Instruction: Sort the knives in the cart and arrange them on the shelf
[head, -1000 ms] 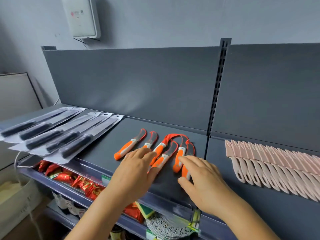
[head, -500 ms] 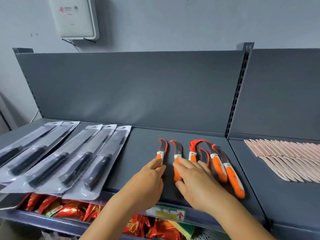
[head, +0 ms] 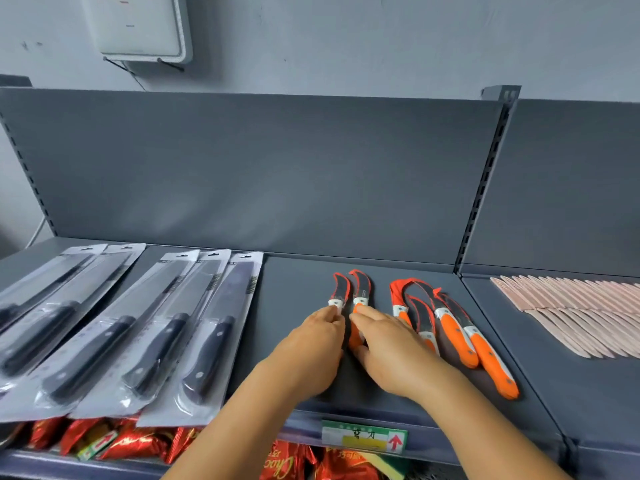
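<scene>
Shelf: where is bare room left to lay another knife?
Bare shelf lies between the packaged knives and the two orange knives under the hands, also behind them. Crowded: the orange cluster and the pink row.

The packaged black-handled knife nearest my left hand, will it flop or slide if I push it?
The packaged knife probably slides easily: its clear plastic sleeve looks glossy on the smooth shelf. It likely stays fairly stiff, since the long blade runs its length. Its edge overlaps the neighbouring pack, so that may shift too.
</scene>
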Motion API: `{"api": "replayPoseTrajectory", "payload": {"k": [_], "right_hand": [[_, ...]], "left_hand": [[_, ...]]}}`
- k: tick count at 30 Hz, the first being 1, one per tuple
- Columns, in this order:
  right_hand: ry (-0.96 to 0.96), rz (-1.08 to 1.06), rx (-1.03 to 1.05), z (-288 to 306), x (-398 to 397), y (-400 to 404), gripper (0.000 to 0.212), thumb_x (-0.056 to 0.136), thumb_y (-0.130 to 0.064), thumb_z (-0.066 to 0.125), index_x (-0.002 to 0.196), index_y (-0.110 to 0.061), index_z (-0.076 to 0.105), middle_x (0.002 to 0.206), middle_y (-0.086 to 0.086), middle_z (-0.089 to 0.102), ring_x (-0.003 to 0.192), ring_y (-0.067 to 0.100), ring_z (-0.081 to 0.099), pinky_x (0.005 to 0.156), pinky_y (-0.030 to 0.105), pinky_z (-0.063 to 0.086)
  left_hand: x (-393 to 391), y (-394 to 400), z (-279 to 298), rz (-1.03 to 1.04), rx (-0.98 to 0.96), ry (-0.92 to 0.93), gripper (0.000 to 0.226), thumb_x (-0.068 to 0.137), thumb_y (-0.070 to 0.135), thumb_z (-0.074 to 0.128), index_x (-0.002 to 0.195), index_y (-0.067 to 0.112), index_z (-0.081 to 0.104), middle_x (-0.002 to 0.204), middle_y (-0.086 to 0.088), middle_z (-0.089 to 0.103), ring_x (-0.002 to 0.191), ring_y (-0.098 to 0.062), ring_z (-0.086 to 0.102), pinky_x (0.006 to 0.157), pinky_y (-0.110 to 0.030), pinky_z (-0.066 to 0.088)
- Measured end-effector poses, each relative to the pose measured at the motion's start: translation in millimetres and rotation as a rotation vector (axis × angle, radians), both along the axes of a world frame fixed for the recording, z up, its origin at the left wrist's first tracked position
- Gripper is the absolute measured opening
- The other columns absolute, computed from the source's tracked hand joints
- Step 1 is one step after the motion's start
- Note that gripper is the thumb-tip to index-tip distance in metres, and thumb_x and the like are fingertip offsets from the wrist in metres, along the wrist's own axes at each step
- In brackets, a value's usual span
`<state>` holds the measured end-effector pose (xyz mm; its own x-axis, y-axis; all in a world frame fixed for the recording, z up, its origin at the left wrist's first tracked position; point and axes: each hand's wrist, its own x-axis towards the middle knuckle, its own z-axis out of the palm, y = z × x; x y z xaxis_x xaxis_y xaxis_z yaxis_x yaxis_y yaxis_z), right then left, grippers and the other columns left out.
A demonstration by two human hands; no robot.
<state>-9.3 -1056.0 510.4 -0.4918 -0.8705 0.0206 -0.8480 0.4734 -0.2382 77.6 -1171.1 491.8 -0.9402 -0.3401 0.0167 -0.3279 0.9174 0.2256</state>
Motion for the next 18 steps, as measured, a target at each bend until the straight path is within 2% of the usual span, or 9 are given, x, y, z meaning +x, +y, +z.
{"api": "replayPoseTrajectory", "payload": {"k": [3,8,11,14,16,18], "right_hand": [[0.001,-0.023,0.011,-0.1,-3.4,-5.7,0.020,0.098,-0.022,0.040,0.116,-0.020,0.048,0.131,-0.005,0.042,0.121,0.026,0.043,0.098,0.038,0.033],[0.022,-0.016,0.009,-2.9,-12.5,-13.8,0.021,0.095,-0.020,0.043,0.115,-0.020,0.049,0.132,-0.003,0.043,0.119,0.028,0.046,0.101,0.042,0.036],[0.000,-0.009,0.009,-3.9,-15.9,-14.5,0.021,0.093,-0.019,0.045,0.114,-0.020,0.049,0.127,-0.002,0.045,0.116,0.029,0.047,0.099,0.044,0.039],[-0.027,-0.009,-0.059,-0.4,-16.0,-6.1,0.028,0.093,-0.024,0.047,0.121,-0.020,0.046,0.132,-0.006,0.042,0.124,0.027,0.042,0.103,0.044,0.036],[-0.025,-0.015,-0.115,4.7,-17.0,6.8,0.041,0.094,-0.026,0.050,0.134,-0.020,0.040,0.141,-0.007,0.038,0.132,0.022,0.035,0.108,0.035,0.031],[0.012,-0.051,-0.143,6.7,-19.7,24.2,0.036,0.095,-0.026,0.050,0.130,-0.020,0.044,0.135,-0.005,0.041,0.127,0.019,0.036,0.104,0.029,0.032]], "left_hand": [[-8.2,-2.2,0.0,0.048,-0.011,0.000,0.020,0.092,0.007,0.042,0.111,0.006,0.048,0.131,-0.004,0.036,0.118,-0.024,0.042,0.087,-0.036,0.043],[-19.3,-6.3,1.1,0.081,-0.018,0.004,0.018,0.092,0.006,0.044,0.110,0.007,0.049,0.129,-0.004,0.036,0.117,-0.023,0.043,0.087,-0.034,0.042],[-21.8,-8.2,1.4,0.089,-0.009,0.009,0.025,0.092,0.007,0.044,0.116,0.006,0.049,0.134,-0.003,0.035,0.120,-0.023,0.042,0.093,-0.035,0.044],[-20.3,-2.7,4.2,0.081,0.007,0.087,0.039,0.093,0.011,0.042,0.132,0.009,0.041,0.144,0.000,0.028,0.134,-0.021,0.029,0.101,-0.033,0.038],[-20.4,9.2,8.0,0.039,-0.005,0.197,0.044,0.095,0.015,0.043,0.138,0.016,0.037,0.142,0.003,0.030,0.136,-0.020,0.027,0.098,-0.030,0.039],[-22.6,28.8,11.7,-0.029,-0.025,0.259,0.042,0.095,0.016,0.043,0.137,0.019,0.039,0.138,0.006,0.035,0.128,-0.019,0.035,0.092,-0.028,0.041]]}}
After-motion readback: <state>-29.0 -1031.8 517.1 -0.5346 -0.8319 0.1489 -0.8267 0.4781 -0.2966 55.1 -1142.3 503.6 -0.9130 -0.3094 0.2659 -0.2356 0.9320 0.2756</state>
